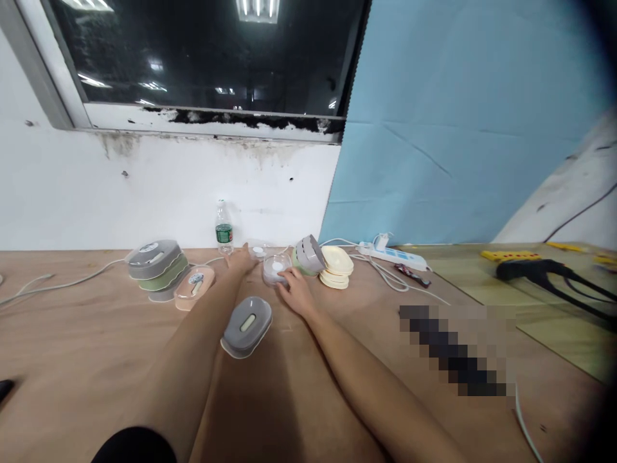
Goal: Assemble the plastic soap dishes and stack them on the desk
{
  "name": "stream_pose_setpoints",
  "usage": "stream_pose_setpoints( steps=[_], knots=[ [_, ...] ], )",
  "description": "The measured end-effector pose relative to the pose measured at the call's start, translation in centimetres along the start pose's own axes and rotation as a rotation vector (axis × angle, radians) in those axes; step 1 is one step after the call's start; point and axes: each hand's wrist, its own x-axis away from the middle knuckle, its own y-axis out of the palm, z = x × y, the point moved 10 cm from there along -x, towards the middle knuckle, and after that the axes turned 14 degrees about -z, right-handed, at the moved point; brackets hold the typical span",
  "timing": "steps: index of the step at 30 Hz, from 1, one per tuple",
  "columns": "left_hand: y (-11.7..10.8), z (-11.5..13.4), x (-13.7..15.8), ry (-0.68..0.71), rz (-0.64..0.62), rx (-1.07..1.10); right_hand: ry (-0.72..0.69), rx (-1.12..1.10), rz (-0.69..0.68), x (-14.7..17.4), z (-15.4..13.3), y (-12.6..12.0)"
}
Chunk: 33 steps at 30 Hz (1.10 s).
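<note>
My left hand (pixel 240 260) reaches to the far side of the table, fingers apart, beside a clear plastic lid (pixel 259 251); whether it touches the lid is hard to make out. With closed fingers, my right hand (pixel 295 292) grips the near edge of another clear plastic lid (pixel 276 265), which has a white round patch. A grey oval box lid (pixel 249 325) with a pale bar lies between my forearms. Grey and green boxes (pixel 310 255) lean just right of the clear lids, next to a stack of cream-coloured trays (pixel 337 260).
On the left stand stacked grey and green boxes (pixel 157 263) and a pink box (pixel 195 287). A water bottle (pixel 224 228) stands by the wall. White cables run to a power strip (pixel 400 256); a dark wrapper (pixel 412 275) lies before it. Black-handled cables (pixel 544 276) lie far right.
</note>
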Motion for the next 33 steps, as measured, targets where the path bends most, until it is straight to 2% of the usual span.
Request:
stream_pose_setpoints(
  steps=[11, 16, 20, 27, 30, 33],
  knots=[
    [-0.3, 0.5, -1.9, 0.075, 0.082, 0.073, 0.062, 0.035, -0.046, -0.4, 0.1, -0.1],
    [-0.3, 0.9, -1.5, 0.136, 0.111, 0.088, 0.045, 0.031, -0.039, -0.4, 0.2, 0.0],
    [-1.3, 0.8, -0.4, 0.162, 0.192, 0.105, 0.035, 0.048, -0.034, -0.4, 0.2, 0.2],
    [-5.1, 1.0, 2.6, 0.179, 0.332, 0.263, 0.003, 0.053, -0.043, -0.4, -0.1, 0.6],
    [-5.6, 2.5, 5.0, 0.209, 0.337, 0.269, -0.009, 0.047, -0.031, -0.4, -0.6, 0.5],
    [-4.7, 4.1, 7.9, 0.191, 0.272, 0.184, -0.017, 0.017, 0.039, 0.0, -1.2, -0.3]
  ],
)
